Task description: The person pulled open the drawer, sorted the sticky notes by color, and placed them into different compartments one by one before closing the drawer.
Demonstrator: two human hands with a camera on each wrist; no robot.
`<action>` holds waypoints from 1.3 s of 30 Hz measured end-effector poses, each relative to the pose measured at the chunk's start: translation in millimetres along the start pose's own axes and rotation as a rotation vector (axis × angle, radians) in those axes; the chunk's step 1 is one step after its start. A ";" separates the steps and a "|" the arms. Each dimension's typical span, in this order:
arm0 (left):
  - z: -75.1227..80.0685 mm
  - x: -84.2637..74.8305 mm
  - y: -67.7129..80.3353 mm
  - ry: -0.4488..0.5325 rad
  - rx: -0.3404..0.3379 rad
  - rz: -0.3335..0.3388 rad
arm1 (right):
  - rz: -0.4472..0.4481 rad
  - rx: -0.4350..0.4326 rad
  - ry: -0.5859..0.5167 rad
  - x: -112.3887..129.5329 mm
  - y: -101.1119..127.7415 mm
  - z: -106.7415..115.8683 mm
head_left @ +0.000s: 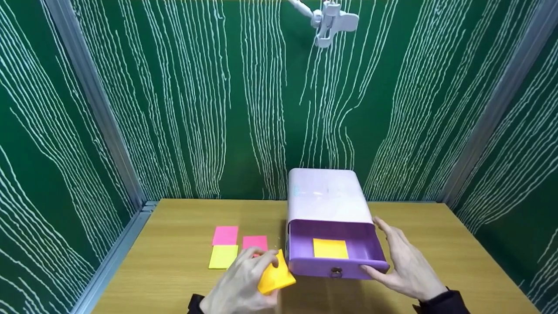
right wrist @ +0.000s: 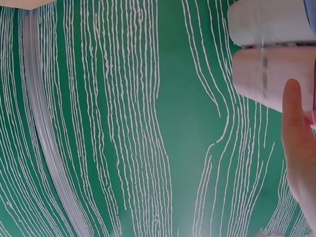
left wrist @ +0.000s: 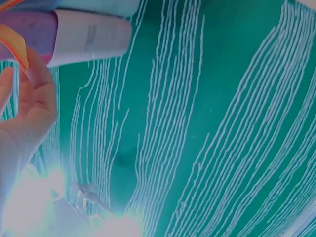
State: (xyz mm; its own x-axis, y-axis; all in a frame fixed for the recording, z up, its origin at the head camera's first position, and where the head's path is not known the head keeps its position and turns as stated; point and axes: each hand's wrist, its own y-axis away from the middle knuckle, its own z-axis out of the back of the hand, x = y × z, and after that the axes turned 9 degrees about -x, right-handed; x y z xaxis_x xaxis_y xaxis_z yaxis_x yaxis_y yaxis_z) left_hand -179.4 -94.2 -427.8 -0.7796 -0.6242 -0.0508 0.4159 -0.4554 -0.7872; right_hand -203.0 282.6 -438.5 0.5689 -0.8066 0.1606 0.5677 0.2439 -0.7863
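My left hand (head_left: 244, 281) pinches an orange sticky note pad (head_left: 277, 274), tilted, just left of the drawer front. The same pad (left wrist: 15, 43) shows at the left edge of the left wrist view. A whitish box (head_left: 329, 194) stands on the table with its purple drawer (head_left: 311, 267) pulled out. Inside the drawer lies another orange sticky note pad (head_left: 330, 248). My right hand (head_left: 407, 266) is at the drawer's right front corner, thumb on the front's top edge, fingers extended along the box's right side. In the right wrist view, one straight finger (right wrist: 292, 98) overlaps the box.
Left of the box, a pink sticky note pad (head_left: 225, 235) lies behind a yellow one (head_left: 223, 257). A second pink pad (head_left: 255, 242) is partly hidden by my left hand. Green, white-streaked walls (head_left: 261, 96) enclose the wooden table (head_left: 174, 244). A white clamp (head_left: 329, 26) hangs above.
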 end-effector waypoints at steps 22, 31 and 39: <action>-20.8 -10.0 -92.7 0.202 0.000 0.024 | -0.020 0.007 -0.026 -3.1 4.9 -1.3; -52.7 -14.1 -97.8 0.302 0.152 0.096 | -0.048 0.033 -0.042 -1.7 5.9 -2.6; -48.2 1.4 -77.6 0.288 -0.065 0.028 | -0.056 0.040 -0.017 -2.7 8.7 -1.0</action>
State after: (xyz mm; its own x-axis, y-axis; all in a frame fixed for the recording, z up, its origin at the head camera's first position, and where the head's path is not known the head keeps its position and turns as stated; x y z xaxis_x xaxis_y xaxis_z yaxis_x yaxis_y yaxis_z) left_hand -235.3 -29.2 -396.4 -0.8730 -0.4260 -0.2377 0.4153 -0.3935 -0.8201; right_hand -200.2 286.4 -446.3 0.5456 -0.8103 0.2137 0.6220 0.2207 -0.7513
